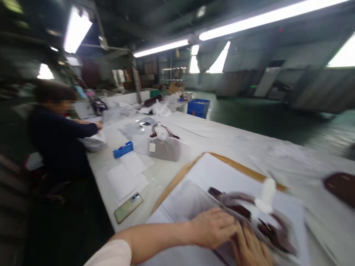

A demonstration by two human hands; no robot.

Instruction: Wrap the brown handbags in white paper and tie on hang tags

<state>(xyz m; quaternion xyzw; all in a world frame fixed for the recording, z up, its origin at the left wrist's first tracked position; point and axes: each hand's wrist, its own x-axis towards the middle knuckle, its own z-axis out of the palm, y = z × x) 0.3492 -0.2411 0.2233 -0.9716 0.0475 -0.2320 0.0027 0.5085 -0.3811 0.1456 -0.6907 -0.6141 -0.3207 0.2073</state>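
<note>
A handbag (240, 211) with dark brown trim and pale wrapped handles lies at the lower right in thin clear plastic. White wrapping (267, 195) stands up round its handle. My left hand (213, 227) reaches across to the near side of the bag, fingers curled over its edge. Right beside it, my right hand (251, 245) is closed on the same edge, its fingertips close to the left ones. Motion blurs both hands, and the lower part of the bag is hidden beneath them. Under the bag are white paper sheets (210, 170) on brown paper (177, 180).
A phone (128, 208), loose white papers (124, 183) and a blue dispenser (122, 149) lie on the left of the white table (194, 127). Another wrapped handbag (165, 149) stands beyond. A brown piece (341, 186) lies far right. A co-worker (58, 133) handles a wrapped item. A blue crate (198, 108) is behind.
</note>
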